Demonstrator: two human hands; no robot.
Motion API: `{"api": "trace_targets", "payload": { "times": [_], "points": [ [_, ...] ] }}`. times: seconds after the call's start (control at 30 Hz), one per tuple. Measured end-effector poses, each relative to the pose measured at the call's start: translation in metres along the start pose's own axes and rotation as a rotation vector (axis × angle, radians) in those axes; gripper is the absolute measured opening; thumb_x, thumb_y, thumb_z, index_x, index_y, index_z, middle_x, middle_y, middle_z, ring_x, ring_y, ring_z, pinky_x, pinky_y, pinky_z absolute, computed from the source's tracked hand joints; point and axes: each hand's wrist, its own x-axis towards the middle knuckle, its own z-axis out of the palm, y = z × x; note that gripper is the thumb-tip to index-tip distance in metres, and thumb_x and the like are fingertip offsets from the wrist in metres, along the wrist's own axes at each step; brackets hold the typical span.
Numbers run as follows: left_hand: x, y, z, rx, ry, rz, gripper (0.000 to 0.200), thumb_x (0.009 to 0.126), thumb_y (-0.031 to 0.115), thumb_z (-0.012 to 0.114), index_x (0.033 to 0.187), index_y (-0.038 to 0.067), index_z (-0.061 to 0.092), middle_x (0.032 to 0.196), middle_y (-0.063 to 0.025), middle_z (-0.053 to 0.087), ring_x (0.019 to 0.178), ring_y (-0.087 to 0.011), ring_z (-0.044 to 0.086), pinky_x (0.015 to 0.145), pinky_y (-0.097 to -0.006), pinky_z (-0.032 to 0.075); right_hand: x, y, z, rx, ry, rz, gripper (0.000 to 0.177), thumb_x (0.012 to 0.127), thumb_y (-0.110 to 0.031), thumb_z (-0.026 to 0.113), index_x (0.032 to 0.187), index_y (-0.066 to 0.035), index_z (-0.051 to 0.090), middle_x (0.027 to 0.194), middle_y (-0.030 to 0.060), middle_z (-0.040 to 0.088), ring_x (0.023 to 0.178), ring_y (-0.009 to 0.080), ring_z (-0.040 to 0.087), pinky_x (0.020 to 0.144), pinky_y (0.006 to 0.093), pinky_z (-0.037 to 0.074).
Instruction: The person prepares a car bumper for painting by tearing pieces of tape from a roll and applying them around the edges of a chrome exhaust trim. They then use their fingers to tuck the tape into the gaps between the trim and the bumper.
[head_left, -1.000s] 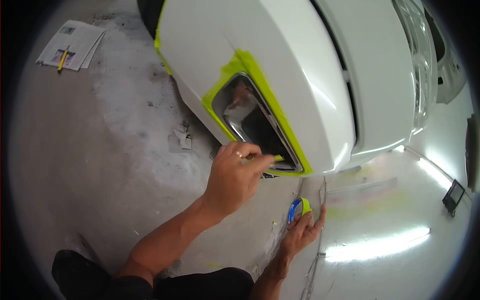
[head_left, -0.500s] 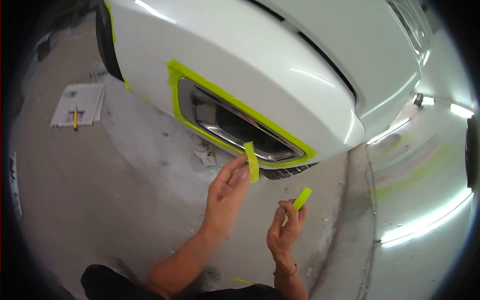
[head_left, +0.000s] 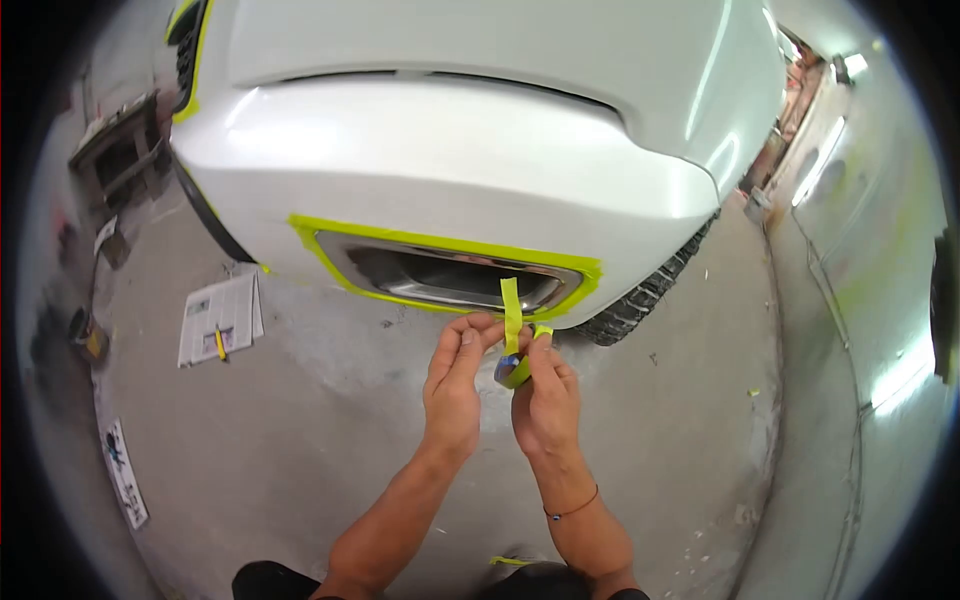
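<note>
The right hand (head_left: pixel 548 395) is gripping a tape roll (head_left: pixel 513 372), its fingers closing on the yellow-green ring, and a thin bracelet (head_left: pixel 573 512) is circling that wrist. A small yellow-green piece (head_left: pixel 543 331) is showing at the right thumb. The left hand (head_left: pixel 455 385) is sitting just beside the right one, its fingertips meeting at the edge of a tape strip (head_left: pixel 511 305); whether they are pinching it, I cannot tell. The strip is standing upright above the roll, its top end overlapping the view of a chrome-edged recess (head_left: pixel 430 285).

Around that recess, a tape border (head_left: pixel 420 239) is running along the white bumper (head_left: pixel 450 200). A treaded tire (head_left: pixel 650 290) is showing below the bumper on the right side of the view, and more tape is edging a dark grille (head_left: pixel 186 60) at the upper left.

Further out, a newspaper (head_left: pixel 200 312) is lying on the grey floor (head_left: pixel 330 430), with a yellow-and-black tool (head_left: pixel 221 345) resting on it. A dark can (head_left: pixel 90 338) is standing beyond the newspaper, a white printed strip (head_left: pixel 127 475) is lying nearer the person, and a glossy wall (head_left: pixel 870 260) is reflecting lights on the right.
</note>
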Motion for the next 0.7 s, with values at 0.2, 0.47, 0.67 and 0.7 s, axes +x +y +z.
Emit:
{"api": "trace_targets", "payload": {
  "times": [0.2, 0.47, 0.67, 0.7],
  "points": [
    [0.01, 0.005, -0.013, 0.157, -0.118, 0.144, 0.026, 0.105, 0.016, 0.046, 0.125, 0.002, 0.053, 0.115, -0.0128, 0.068, 0.11, -0.0163, 0.06, 0.098, -0.0317, 0.045, -0.003, 0.008, -0.016, -0.096, 0.005, -0.016, 0.017, 0.094, -0.019, 0.07, 0.098, -0.003, 0.071, 0.125, 0.0067, 0.052, 0.106, 0.0137, 0.049, 0.09, 0.0284, 0.042],
    [0.027, 0.047, -0.016, 0.966, 0.03, 0.534, 0.034, 0.095, 0.013, 0.066, 0.123, -0.005, 0.061, 0.102, -0.0142, 0.071, 0.088, -0.016, 0.067, 0.072, -0.0287, 0.055, -0.001, 0.001, -0.014, -0.418, 0.071, -0.208, 0.009, 0.089, -0.011, 0.073, 0.091, -0.003, 0.072, 0.126, 0.0086, 0.043, 0.116, 0.0165, 0.042, 0.098, 0.0311, 0.035],
    [0.051, 0.049, -0.004, 0.881, -0.193, 0.251, 0.033, 0.09, 0.015, 0.073, 0.115, -0.005, 0.067, 0.101, -0.0111, 0.072, 0.087, -0.0126, 0.065, 0.079, -0.0261, 0.052, 0.016, 0.012, -0.008, -0.569, 0.172, -0.291, 0.017, 0.087, -0.022, 0.076, 0.093, -0.006, 0.074, 0.115, 0.0108, 0.045, 0.11, 0.0223, 0.048, 0.084, 0.0312, 0.045],
    [0.052, 0.051, -0.001, 0.899, -0.25, 0.209, 0.032, 0.09, 0.014, 0.073, 0.115, -0.005, 0.067, 0.1, -0.0103, 0.072, 0.086, -0.0117, 0.064, 0.08, -0.0253, 0.052, 0.016, 0.011, -0.008, -0.569, 0.17, -0.287, 0.017, 0.087, -0.022, 0.076, 0.093, -0.006, 0.074, 0.115, 0.0108, 0.045, 0.11, 0.0223, 0.048, 0.084, 0.0312, 0.045]
  ]
}}
